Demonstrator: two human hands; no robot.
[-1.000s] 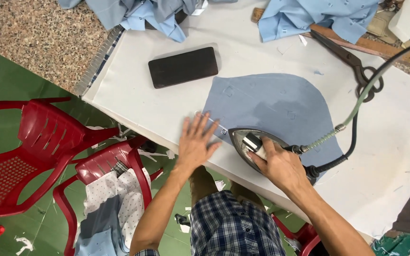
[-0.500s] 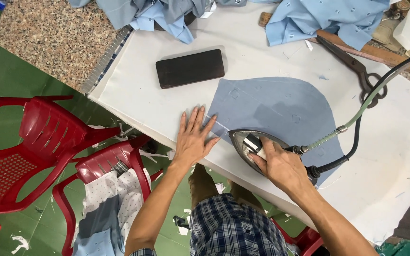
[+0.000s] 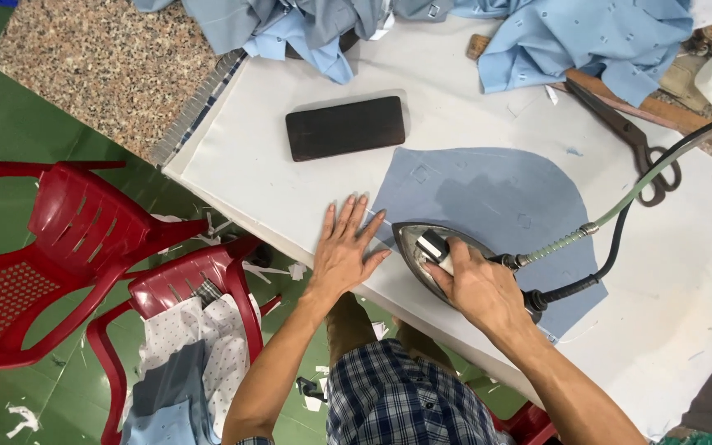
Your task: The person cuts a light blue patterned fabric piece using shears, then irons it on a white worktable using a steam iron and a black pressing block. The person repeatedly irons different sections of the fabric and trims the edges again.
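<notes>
**A:** What are the fingers doing?

**B:** The right hand (image 3: 475, 288) has its fingers curled closed around the handle of a steam iron (image 3: 438, 251). The left hand (image 3: 346, 251) lies flat with its fingers stretched out and spread, holding nothing. Its fingertips press on the near edge of a blue-grey fabric piece (image 3: 496, 206), just beside the iron's pointed nose.

**A:** Where do the iron and the cloth sit?

**B:** The iron rests soleplate down on the near left part of the fabric piece, tip pointing toward the left hand. The fabric is a curved, roughly dome-shaped cut, spread flat on a white padded ironing table (image 3: 274, 177), close to the edge where the person stands. A pale green hose (image 3: 620, 206) and a black cord (image 3: 611, 255) run from the back of the iron off to the right.

**A:** What else is around?

**B:** A dark phone (image 3: 345, 128) lies flat on the table beyond the left hand, apart from the fabric. Large black scissors (image 3: 632, 136) lie at the far right. Light blue garments (image 3: 587, 41) are heaped along the far edge. Below the table on the left, two red plastic chairs (image 3: 76, 239) stand on a green floor, the nearer one with cloth pieces (image 3: 187, 363) draped on it.
</notes>
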